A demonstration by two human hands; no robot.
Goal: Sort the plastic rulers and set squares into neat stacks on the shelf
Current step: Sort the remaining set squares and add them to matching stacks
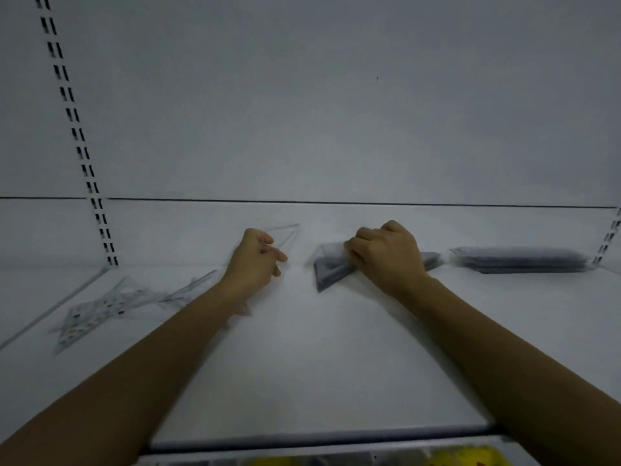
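Note:
My left hand [257, 260] pinches a clear plastic set square [285, 235], lifted a little off the white shelf [302, 358], its point aimed up and right. My right hand [386, 255] grips a stack of set squares [331, 269] that lies on the shelf near the back wall. A neat stack of rulers [519, 260] lies at the far right against the back. Loose clear set squares and rulers [111, 306] lie scattered at the left, some passing under my left forearm.
Slotted shelf uprights run up the back wall at the left [79, 139] and at the right edge [608, 238]. The shelf's front rail [319, 440] crosses the bottom, with yellow items [470, 457] on the level below.

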